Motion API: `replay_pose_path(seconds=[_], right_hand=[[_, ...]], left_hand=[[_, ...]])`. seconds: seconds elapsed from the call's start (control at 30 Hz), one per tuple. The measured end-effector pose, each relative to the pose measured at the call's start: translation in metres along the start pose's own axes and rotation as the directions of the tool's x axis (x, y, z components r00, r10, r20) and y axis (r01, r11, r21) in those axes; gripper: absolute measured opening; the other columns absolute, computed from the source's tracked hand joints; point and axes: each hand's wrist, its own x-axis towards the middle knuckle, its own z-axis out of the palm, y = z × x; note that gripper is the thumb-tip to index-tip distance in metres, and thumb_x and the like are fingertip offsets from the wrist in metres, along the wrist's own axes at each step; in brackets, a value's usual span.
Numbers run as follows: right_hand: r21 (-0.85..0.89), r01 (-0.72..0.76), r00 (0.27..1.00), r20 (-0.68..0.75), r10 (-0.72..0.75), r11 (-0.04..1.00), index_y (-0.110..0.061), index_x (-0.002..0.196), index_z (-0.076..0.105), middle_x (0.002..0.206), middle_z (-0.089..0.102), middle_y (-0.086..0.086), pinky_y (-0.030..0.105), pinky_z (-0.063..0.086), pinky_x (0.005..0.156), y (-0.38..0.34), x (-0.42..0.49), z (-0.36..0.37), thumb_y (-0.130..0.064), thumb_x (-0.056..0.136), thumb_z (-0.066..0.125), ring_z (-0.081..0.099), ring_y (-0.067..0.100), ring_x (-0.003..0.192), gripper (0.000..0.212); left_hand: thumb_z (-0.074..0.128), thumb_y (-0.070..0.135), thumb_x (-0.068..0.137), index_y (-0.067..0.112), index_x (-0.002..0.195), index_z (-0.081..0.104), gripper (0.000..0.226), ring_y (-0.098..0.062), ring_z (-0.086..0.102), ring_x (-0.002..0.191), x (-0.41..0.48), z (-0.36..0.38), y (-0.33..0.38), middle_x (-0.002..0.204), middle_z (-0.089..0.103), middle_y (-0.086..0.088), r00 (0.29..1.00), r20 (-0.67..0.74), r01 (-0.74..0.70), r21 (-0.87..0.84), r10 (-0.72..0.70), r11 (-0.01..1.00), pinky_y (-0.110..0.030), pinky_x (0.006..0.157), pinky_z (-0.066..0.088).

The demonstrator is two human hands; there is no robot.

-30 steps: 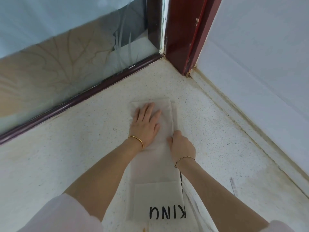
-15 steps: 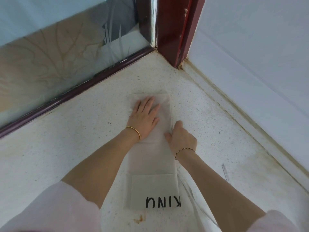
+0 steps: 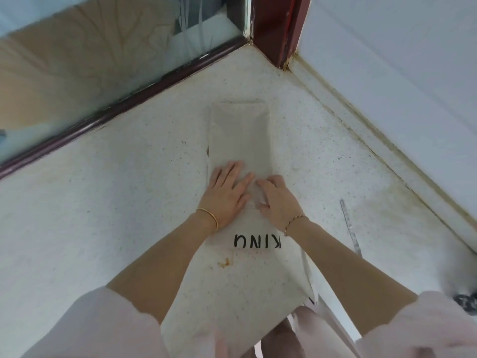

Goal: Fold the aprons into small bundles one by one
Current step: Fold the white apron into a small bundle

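Left hand [image 3: 227,192] and right hand [image 3: 278,200] have slid back to the apron's [image 3: 240,130] middle, flat, fingertips meeting; the strip looks smoothed, ready for a crosswise fold.

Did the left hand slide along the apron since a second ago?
Yes. The left hand slid back toward the person, away from the red door post and the far end of the apron. It is now closer to the black letters.
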Motion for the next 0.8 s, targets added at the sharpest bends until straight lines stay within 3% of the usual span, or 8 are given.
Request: replay_pose_path(seconds=[0.1, 0.17, 0.23, 0.33, 0.4, 0.53, 0.67, 0.8], right_hand=[[-0.008, -0.008, 1.000, -0.020, 0.008, 1.000, -0.009, 0.131, 0.044, 0.131, 0.035, 0.008, 0.038, 0.049, 0.088, -0.001, -0.002, 0.001, -0.015, 0.089, 0.057, 0.051, 0.026, 0.098, 0.045], [-0.020, 0.003, 0.999, -0.040, -0.003, 1.000, -0.008, 0.129, 0.045, 0.131, 0.035, 0.008, 0.036, 0.047, 0.090, 0.001, -0.004, 0.004, -0.013, 0.088, 0.058, 0.050, 0.026, 0.102, 0.043], [-0.033, 0.023, 0.998, -0.057, -0.024, 0.999, -0.009, 0.127, 0.046, 0.131, 0.035, 0.008, 0.033, 0.045, 0.092, 0.002, -0.007, 0.006, -0.010, 0.087, 0.057, 0.047, 0.026, 0.105, 0.041], [-0.024, 0.007, 0.998, -0.063, -0.009, 1.000, -0.010, 0.126, 0.048, 0.131, 0.034, 0.007, 0.030, 0.043, 0.093, 0.002, -0.006, 0.006, -0.008, 0.088, 0.054, 0.045, 0.026, 0.105, 0.038], [-0.030, -0.010, 0.999, -0.048, 0.009, 0.999, -0.010, 0.126, 0.048, 0.132, 0.033, 0.007, 0.030, 0.043, 0.092, 0.001, -0.004, 0.005, -0.008, 0.088, 0.053, 0.046, 0.026, 0.103, 0.038], [0.022, -0.053, 0.998, 0.031, 0.052, 0.998, -0.013, 0.134, 0.045, 0.137, 0.030, 0.007, 0.033, 0.045, 0.095, 0.003, 0.000, -0.001, -0.004, 0.090, 0.051, 0.050, 0.027, 0.104, 0.045], [0.039, -0.091, 0.992, 0.089, 0.087, 0.995, -0.012, 0.136, 0.046, 0.142, 0.030, 0.007, 0.021, 0.038, 0.097, 0.006, 0.004, -0.012, 0.001, 0.094, 0.037, 0.045, 0.023, 0.119, 0.044], [0.086, -0.100, 0.987, 0.139, 0.087, 0.991, -0.006, 0.128, 0.053, 0.134, 0.045, 0.014, 0.013, 0.037, 0.075, 0.009, 0.009, -0.018, 0.001, 0.093, 0.043, 0.043, 0.016, 0.099, 0.038]], left_hand=[[0.036, 0.029, 0.092, 0.005, 0.119, 0.058, 0.043, -0.036, 0.047, 0.122, -0.012, -0.017, 0.013, 0.131, 0.051, -0.020, 0.987, -0.161, -0.006, -0.039, 0.000, 0.999, -0.047, 0.103, 0.042], [0.043, 0.022, 0.089, 0.006, 0.097, 0.061, 0.026, -0.029, 0.057, 0.091, -0.031, -0.018, 0.025, 0.106, 0.059, -0.014, 0.955, -0.284, -0.118, -0.114, 0.081, 0.986, -0.044, 0.077, 0.054], [0.047, 0.032, 0.088, 0.008, 0.089, 0.057, 0.026, -0.020, 0.050, 0.074, -0.052, -0.021, 0.033, 0.093, 0.054, -0.008, 0.965, -0.175, -0.232, -0.228, 0.195, 0.946, -0.039, 0.063, 0.052], [0.065, 0.053, 0.077, 0.014, 0.104, 0.051, 0.050, -0.015, 0.041, 0.091, -0.063, -0.022, 0.032, 0.107, 0.046, -0.001, 0.955, 0.187, -0.187, -0.222, 0.230, 0.957, -0.028, 0.081, 0.042], [0.068, 0.054, 0.074, 0.014, 0.114, 0.047, 0.061, -0.017, 0.040, 0.102, -0.059, -0.027, 0.033, 0.117, 0.041, -0.002, 0.930, 0.272, -0.233, -0.086, 0.248, 0.969, -0.026, 0.087, 0.037], [0.065, 0.043, 0.083, 0.011, 0.119, 0.047, 0.052, -0.022, 0.039, 0.110, -0.050, -0.033, 0.032, 0.123, 0.038, -0.007, 0.886, 0.360, -0.293, -0.054, 0.292, 0.955, -0.031, 0.092, 0.041], [0.054, 0.024, 0.092, 0.007, 0.117, 0.049, 0.031, -0.026, 0.044, 0.108, -0.043, -0.042, 0.032, 0.121, 0.039, -0.011, 0.849, 0.411, -0.345, -0.045, 0.332, 0.938, -0.034, 0.090, 0.043], [0.044, 0.018, 0.093, 0.007, 0.111, 0.049, 0.021, -0.025, 0.049, 0.093, -0.044, -0.052, 0.029, 0.110, 0.047, -0.010, 0.889, 0.313, -0.334, -0.059, 0.335, 0.941, -0.033, 0.076, 0.043]])
